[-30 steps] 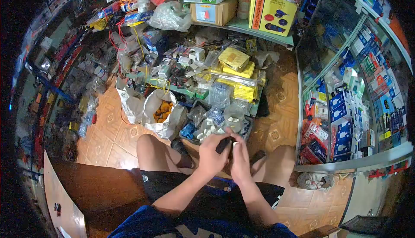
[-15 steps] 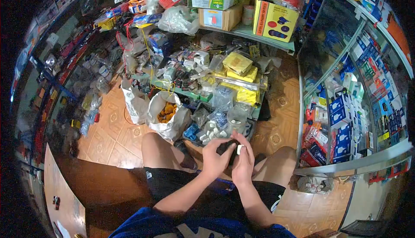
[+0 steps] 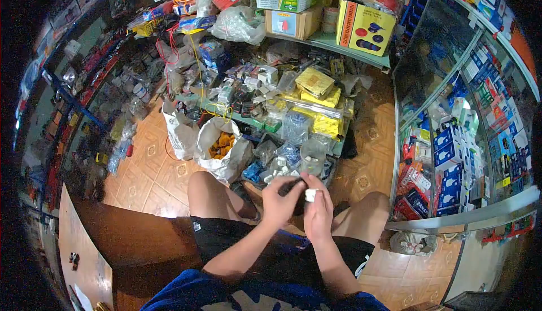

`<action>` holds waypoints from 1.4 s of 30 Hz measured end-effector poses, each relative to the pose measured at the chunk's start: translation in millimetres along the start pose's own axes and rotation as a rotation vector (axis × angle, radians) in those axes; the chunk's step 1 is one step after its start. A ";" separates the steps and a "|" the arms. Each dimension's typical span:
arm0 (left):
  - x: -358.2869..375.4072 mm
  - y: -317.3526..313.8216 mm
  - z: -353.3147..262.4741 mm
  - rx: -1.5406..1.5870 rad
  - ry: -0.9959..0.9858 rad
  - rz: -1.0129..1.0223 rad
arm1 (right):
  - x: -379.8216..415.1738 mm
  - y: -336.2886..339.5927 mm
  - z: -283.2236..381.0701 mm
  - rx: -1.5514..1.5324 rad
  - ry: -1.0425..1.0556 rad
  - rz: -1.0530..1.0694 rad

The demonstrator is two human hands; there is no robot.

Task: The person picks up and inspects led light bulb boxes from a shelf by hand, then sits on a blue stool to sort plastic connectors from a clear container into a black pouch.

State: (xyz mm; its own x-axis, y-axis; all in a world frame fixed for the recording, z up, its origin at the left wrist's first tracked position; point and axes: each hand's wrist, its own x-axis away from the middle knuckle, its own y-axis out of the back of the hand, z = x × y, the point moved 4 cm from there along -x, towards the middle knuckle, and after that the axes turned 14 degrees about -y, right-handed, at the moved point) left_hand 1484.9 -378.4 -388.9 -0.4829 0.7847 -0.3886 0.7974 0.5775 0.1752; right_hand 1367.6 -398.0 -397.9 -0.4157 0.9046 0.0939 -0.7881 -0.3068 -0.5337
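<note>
A small white block-like piece sits at the thumb and fingers of my right hand, which is closed on it. Beside it my left hand has its fingers curled, thumb and fingertips meeting close to the right fingertips. What the left fingers pinch, if anything, is hidden. Just beyond both hands, more white pieces lie in a heap in a tray on the floor. A clear plastic tub stands at the heap's right, and a blue plastic bag lies at its left.
A white sack holds orange-yellow pieces; another white sack leans beside it. Yellow packages and small parts cover a low table ahead. A glass cabinet stands right. A wooden board is at lower left.
The white piece in my right hand has turned and shows a broader face. Both hands stay close together; the whole view has shifted slightly.
</note>
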 end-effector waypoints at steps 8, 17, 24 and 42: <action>8.0 -12.2 -33.2 -0.035 -0.257 0.246 | -13.7 29.4 -16.1 -0.149 0.009 -0.077; -10.2 -10.7 -52.2 -0.134 -0.453 0.184 | 0.4 20.2 -12.6 -0.267 -0.337 -0.101; -6.8 -7.3 -51.6 -0.104 -0.353 0.166 | -7.0 26.0 -13.3 -0.184 -0.156 0.083; -33.7 1.2 -60.3 -0.065 -0.066 0.327 | 4.8 26.5 23.2 0.560 0.175 -0.006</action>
State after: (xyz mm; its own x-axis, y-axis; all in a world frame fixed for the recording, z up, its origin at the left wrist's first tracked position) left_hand 1480.3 -390.5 -321.1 -0.1793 0.9156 -0.3600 0.8804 0.3126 0.3565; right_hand 1334.2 -408.6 -392.1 -0.3668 0.9277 -0.0699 -0.9299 -0.3679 -0.0033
